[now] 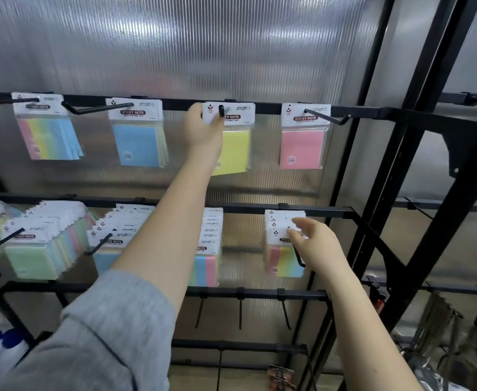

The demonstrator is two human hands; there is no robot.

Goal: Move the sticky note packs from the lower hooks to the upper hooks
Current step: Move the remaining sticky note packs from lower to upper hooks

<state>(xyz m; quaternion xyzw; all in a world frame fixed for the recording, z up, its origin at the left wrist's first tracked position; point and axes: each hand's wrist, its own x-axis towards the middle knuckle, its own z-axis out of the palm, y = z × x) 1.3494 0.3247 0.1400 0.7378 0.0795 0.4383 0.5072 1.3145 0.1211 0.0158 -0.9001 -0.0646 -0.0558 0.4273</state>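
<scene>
The left hand (203,127) is raised to the upper rail (175,104), its fingers pinching the white header card of a yellow sticky note pack (233,149) right at the tip of the third upper hook (221,110); the pack hangs slightly tilted, and it is hard to tell whether the card's hole is fully seated on the hook or only at its end. The right hand (313,244) is down at the lower rail (316,212), thumb and fingers closing on the front card of a striped pastel pack (284,261) that hangs with several more behind it on the rightmost lower hook (299,256). Most packs remain on the lower hooks, while the upper hooks each carry a few at most, including a pink pack (302,149) to the right. The risk I see lies in working both hands at once: if the left hand lets go before the yellow pack has slid past the hook's tip, it could slip off and fall. On the right, pulling the front card may drag the neighbouring packs forward with it, since they sit tightly stacked, and the thin card could tear at its hole if tugged at an angle against the hook's upturned end.
</scene>
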